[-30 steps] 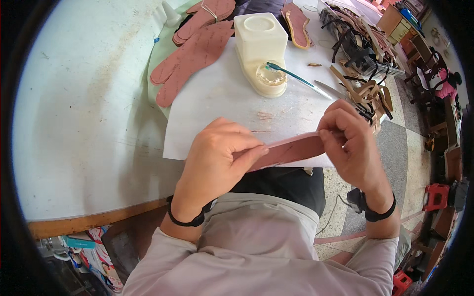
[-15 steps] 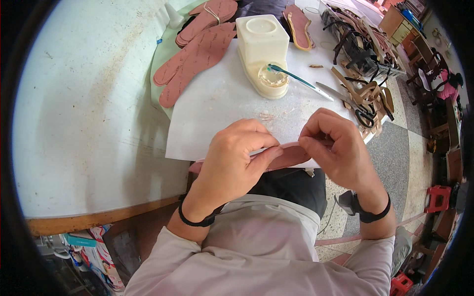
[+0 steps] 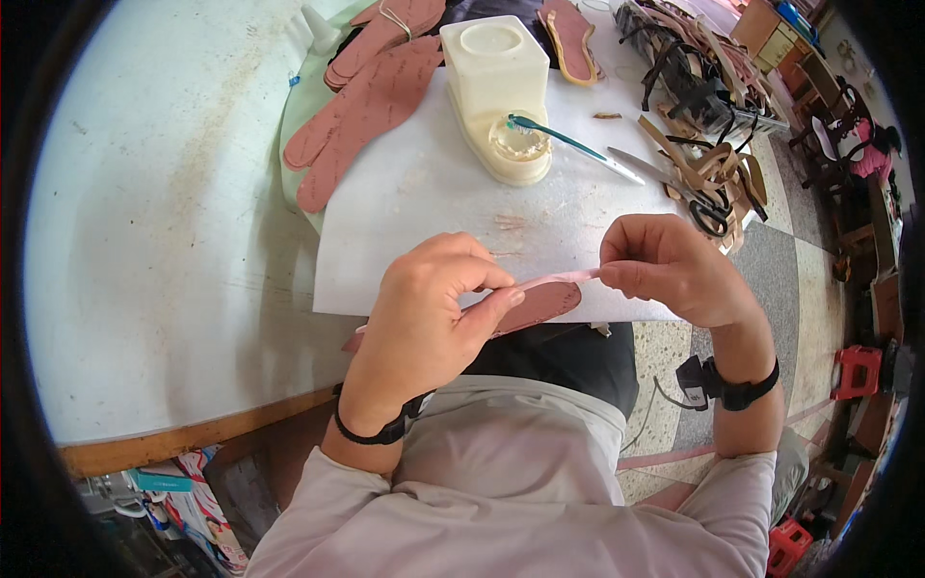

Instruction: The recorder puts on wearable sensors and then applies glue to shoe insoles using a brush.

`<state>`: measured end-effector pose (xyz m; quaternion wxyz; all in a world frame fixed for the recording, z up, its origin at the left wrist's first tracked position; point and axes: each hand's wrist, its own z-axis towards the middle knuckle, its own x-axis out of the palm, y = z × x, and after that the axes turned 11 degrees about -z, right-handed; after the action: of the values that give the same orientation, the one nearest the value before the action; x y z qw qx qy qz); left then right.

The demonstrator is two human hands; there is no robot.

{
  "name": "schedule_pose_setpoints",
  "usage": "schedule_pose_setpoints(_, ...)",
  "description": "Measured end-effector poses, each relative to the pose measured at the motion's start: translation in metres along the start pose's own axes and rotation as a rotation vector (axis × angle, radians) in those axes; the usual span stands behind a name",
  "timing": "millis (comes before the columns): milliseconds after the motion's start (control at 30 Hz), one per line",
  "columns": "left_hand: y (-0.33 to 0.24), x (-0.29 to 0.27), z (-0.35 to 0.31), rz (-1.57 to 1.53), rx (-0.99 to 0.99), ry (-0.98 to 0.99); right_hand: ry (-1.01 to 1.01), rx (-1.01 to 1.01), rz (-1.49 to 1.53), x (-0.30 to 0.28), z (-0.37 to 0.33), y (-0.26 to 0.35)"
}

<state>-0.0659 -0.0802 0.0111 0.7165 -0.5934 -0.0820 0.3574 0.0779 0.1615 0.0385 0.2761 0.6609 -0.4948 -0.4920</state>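
White-topped, scuffed round work table [image 3: 145, 241] fills most of my feed, with a big white paper sheet [image 3: 434, 212] laid over its near edge. On the far side of that sheet there's a stack of reddish-brown leather sole cutouts [image 3: 361, 101] resting on a pale green sheet, and off to the right a messy heap of brown leather straps [image 3: 708, 159]. Between those sits a cream plastic glue tub [image 3: 496, 72] with a teal-handled brush [image 3: 568, 144] lying across its round front dish. Closer in, the left hand [image 3: 424, 323] is curled shut around a reddish-brown insole-shaped leather piece [image 3: 535, 306], thumb pressed down on top of it, held just over the table's near edge above the lap. The right hand [image 3: 670, 270] is closed too, pinching the end of a thin pink strip [image 3: 559, 279] that runs along the top edge of that insole back toward the left fingers. Black bands on both wrists.
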Motion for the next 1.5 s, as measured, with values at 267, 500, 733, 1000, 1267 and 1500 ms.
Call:
schedule_pose_setpoints(267, 0.002, 0.000, 0.000, 0.007, 0.000, 0.015, 0.040, -0.003, 0.211, -0.003, 0.009, -0.016)
schedule_pose_setpoints(500, 0.005, -0.008, -0.002, 0.009, -0.021, -0.006, 0.085, 0.090, 0.331, -0.010, 0.001, -0.017)
schedule_pose_setpoints(733, 0.007, -0.014, -0.001, -0.015, -0.047, -0.018, -0.089, -0.150, 0.290, -0.001, -0.007, -0.029)
schedule_pose_setpoints(1000, 0.006, -0.014, -0.003, -0.044, -0.095, -0.019, -0.337, -0.331, -0.402, 0.015, -0.007, -0.009)
schedule_pose_setpoints(1267, 0.004, -0.014, -0.004, -0.088, -0.110, 0.028, -0.512, -0.477, -0.671, 0.035, 0.004, -0.006)
schedule_pose_setpoints(1500, 0.005, -0.016, -0.004, -0.074, -0.094, 0.031, -0.482, -0.522, -0.466, 0.045, 0.008, -0.008)
